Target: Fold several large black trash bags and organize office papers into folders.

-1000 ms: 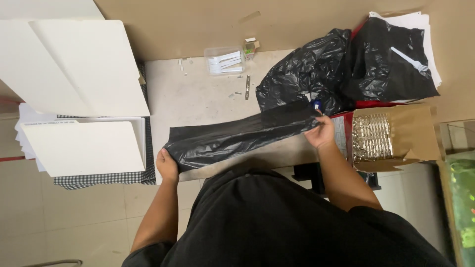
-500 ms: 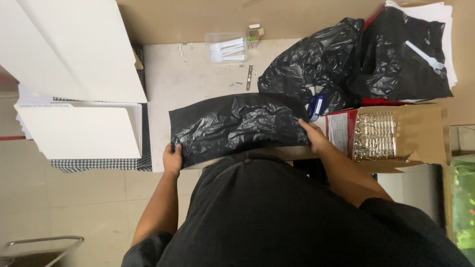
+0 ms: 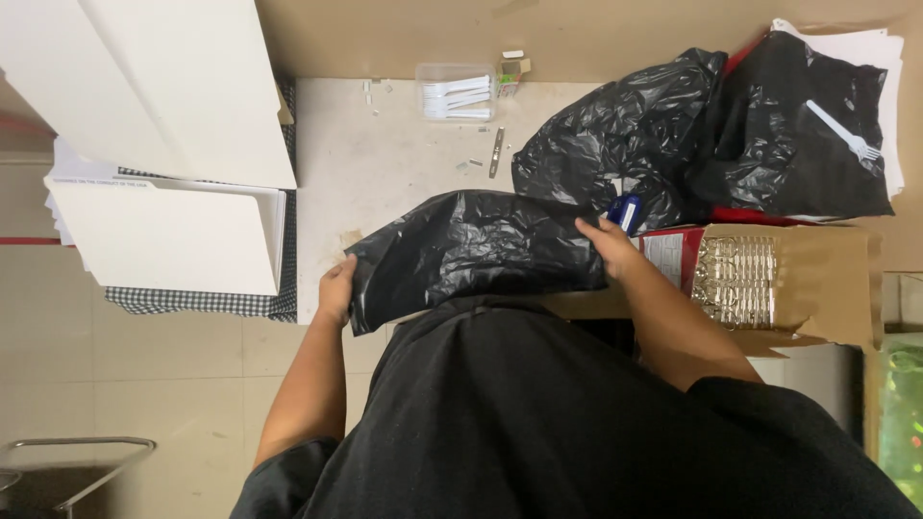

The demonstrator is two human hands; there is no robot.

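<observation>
Pale and scuffed, the table carries white boards on one side and a heap of black bags on the other, beside a cardboard box. Across the near edge lies a black plastic bag, stretched between both hands. The left hand grips its left end, arm bent. The right hand pinches the right edge. A small clear tub holds white forks.

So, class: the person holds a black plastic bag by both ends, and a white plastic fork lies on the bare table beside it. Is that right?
Not quite. In the head view the fork lies on top of another black bag at the far right, not on the bare table. Both hands, left and right, do hold the black plastic bag.
</observation>
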